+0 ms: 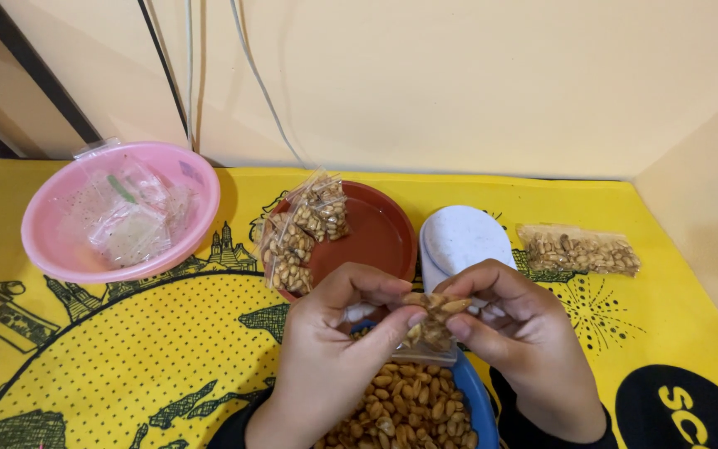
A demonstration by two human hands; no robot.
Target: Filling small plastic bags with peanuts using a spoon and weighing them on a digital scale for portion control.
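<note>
My left hand (338, 349) and my right hand (513, 341) meet over a blue bowl (479, 399) full of roasted peanuts (405, 411). Between their fingertips they pinch the top of a small clear plastic bag of peanuts (432, 320), which hangs just above the bowl. Behind the hands stands a brown-red plate (371, 237) with several filled small bags (301, 233) leaning on its left rim.
A pink bowl (47, 216) at the back left holds empty clear bags (126, 216). A white oval lid-like object (463, 241) lies right of the plate. One filled bag (579, 249) lies at the right. A yellow printed cloth (126, 349) covers the table; a wall stands behind.
</note>
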